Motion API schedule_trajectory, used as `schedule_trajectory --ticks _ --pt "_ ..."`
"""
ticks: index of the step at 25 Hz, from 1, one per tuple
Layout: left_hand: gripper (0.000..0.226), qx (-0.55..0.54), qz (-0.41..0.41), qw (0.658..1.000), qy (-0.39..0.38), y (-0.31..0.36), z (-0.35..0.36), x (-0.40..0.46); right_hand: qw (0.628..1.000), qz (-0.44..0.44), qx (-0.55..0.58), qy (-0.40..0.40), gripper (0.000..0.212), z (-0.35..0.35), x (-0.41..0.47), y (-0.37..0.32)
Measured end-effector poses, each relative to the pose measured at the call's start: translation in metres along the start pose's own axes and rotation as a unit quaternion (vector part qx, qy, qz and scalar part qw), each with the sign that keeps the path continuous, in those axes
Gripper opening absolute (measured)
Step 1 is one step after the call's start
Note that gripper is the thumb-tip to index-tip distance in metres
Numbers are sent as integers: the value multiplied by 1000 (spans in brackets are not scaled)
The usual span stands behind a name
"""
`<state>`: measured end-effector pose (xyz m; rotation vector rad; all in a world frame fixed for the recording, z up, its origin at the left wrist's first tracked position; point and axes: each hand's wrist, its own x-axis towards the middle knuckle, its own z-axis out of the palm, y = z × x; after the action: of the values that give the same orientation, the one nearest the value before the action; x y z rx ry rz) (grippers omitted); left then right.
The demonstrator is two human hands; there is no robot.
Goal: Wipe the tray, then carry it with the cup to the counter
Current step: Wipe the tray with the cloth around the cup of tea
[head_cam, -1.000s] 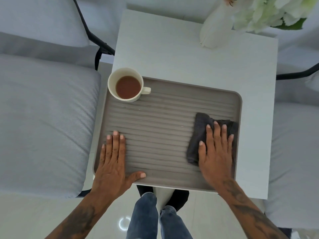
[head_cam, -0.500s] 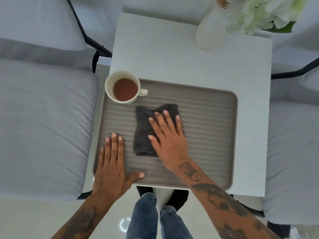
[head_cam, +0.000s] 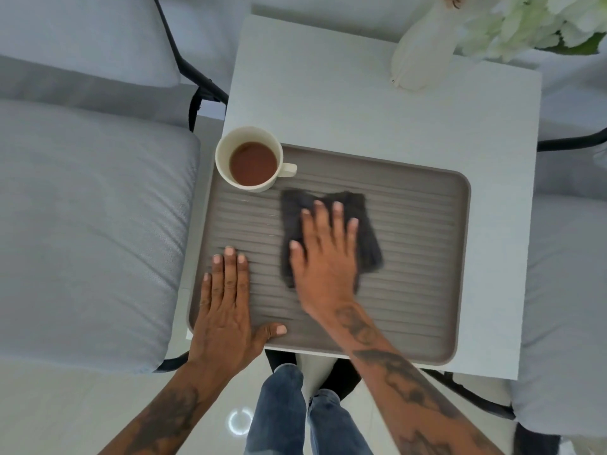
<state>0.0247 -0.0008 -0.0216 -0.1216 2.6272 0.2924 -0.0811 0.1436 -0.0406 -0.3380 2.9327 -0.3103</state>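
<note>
White side table, grey cushioned chairs either side, glossy pale floor.

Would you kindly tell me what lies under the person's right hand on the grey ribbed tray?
A dark grey folded cloth lies flat beneath the right hand, on the grey ribbed tray. The cloth's middle and the tray surface below it are covered, so cannot be seen.

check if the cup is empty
No, the cup at the far left corner of the tray holds brown liquid filling much of it.
</note>
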Motion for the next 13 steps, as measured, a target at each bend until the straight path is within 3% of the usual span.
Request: schedule_trajectory --ticks 3,6,10,13 --pt "125 2 -3 1000 -2 0 -1 0 999 -19 28 -5 54 7 18 -34" --pt "124 2 -6 1000 2 3 -3 1 998 -56 -8 -7 52 -1 13 2" --pt "123 0 -12 1000 1 4 -6 -1 997 36 -61 -4 56 -20 -16 81" --pt "122 1 -6 1000 0 2 -5 -1 992 114 -51 -3 56 -23 -25 94"
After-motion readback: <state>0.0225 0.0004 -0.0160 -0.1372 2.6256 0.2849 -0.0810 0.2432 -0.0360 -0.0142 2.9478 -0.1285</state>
